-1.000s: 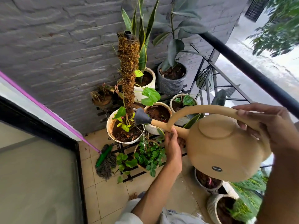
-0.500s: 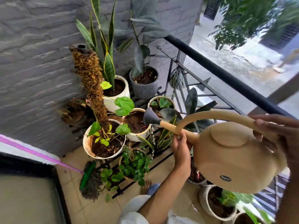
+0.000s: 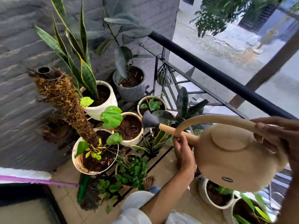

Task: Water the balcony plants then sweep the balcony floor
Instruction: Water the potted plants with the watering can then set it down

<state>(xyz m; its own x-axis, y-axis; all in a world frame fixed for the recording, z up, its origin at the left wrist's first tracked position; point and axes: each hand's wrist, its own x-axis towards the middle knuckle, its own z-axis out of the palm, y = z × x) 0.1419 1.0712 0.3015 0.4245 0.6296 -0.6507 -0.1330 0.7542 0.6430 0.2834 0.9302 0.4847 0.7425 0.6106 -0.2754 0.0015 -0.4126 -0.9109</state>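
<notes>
I see my right hand (image 3: pixel 281 136) with its fingers wrapped round the handle of the tan watering can (image 3: pixel 229 160), held above the pots. My left hand (image 3: pixel 181 147) pinches the spout from below. The grey nozzle (image 3: pixel 149 121) dribbles water beside a cream pot (image 3: pixel 131 126). A broom (image 3: pixel 84 189) lies on the floor (image 3: pixel 64 199).

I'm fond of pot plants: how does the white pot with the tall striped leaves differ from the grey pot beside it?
The white pot is smooth; the grey pot is ribbed. The white pot holds stiff, upright, yellow-edged blades; the grey pot holds a thin stem with broad, dark, rounded leaves. Both hold dark soil and stand by the wall.
</notes>
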